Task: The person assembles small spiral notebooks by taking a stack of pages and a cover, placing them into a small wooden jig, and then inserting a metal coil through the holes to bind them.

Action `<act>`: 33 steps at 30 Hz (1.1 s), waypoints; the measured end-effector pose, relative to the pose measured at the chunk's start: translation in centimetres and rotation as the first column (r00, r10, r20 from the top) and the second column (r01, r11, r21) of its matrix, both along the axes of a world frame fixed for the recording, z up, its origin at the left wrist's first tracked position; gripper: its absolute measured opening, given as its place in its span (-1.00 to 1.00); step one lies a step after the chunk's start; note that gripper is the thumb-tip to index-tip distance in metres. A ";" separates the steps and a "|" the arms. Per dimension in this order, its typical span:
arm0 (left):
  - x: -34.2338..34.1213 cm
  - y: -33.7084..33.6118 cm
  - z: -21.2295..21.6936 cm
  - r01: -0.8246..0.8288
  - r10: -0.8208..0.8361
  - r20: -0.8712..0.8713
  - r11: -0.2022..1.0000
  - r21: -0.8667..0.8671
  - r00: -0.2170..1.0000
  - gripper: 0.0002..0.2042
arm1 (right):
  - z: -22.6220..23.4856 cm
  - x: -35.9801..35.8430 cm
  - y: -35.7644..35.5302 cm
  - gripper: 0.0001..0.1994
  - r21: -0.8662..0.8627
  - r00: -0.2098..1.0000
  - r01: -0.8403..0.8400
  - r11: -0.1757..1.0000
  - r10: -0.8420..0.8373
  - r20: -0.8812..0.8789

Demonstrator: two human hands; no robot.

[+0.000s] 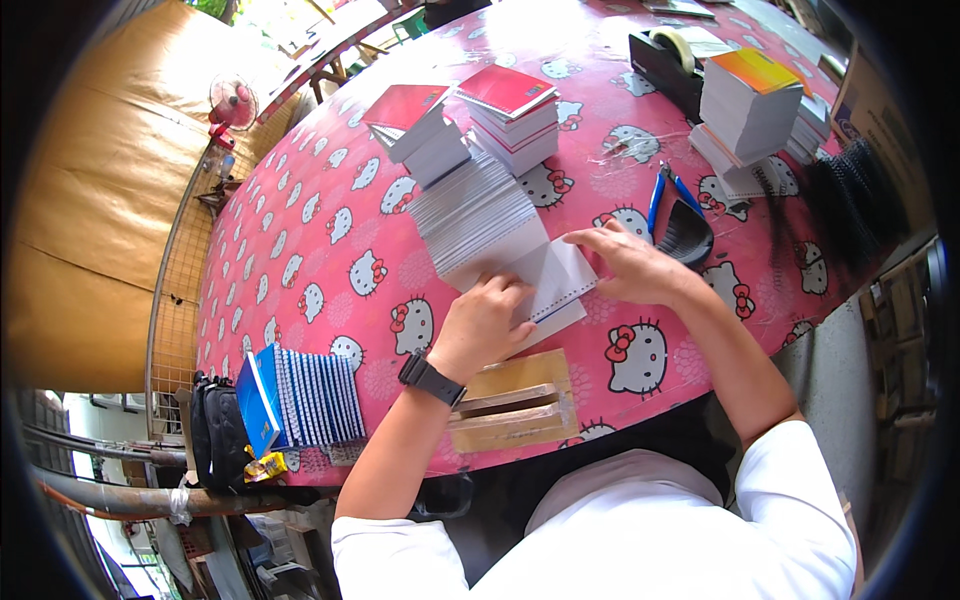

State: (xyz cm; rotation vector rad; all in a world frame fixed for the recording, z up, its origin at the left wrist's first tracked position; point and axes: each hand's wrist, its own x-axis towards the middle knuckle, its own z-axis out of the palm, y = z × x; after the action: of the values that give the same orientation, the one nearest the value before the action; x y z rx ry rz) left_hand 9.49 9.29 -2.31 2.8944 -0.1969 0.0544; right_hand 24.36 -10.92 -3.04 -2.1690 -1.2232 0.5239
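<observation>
You had two hands, one black watch, two red-topped stacks, one orange-topped pile, one row of blue notebooks, one tape dispenser, one blue-handled tool and one yellow packet; the white sheets could not be counted.

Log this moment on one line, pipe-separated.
left hand: on punched white sheets | right hand: at sheets' right edge | nearby: blue-handled pliers, red notebooks

Sheets part-hidden under left hand; black coils blurred.
</observation>
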 end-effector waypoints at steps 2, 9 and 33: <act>0.3 -0.1 -0.2 0.003 -0.003 0.019 1.000 0.004 1.000 -0.56 | -2.3 -0.3 0.6 -0.33 0.141 0.997 0.062 0.988 -0.056 -0.044; 0.3 -1.4 1.3 -0.128 0.131 0.048 0.990 -0.059 0.990 -0.51 | 0.6 -1.2 0.8 -0.33 0.330 0.269 0.535 0.778 0.214 -0.939; 0.0 0.2 2.9 -0.015 -0.052 0.457 0.990 0.141 0.888 -0.71 | -2.8 -3.0 3.8 -0.21 0.503 0.984 0.146 0.852 -0.178 0.017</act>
State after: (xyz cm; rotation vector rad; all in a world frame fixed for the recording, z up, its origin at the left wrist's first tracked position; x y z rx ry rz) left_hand 9.47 9.48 0.64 2.9685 -0.3217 0.7591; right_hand 21.35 -7.11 -5.81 -1.8226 -1.0497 0.0485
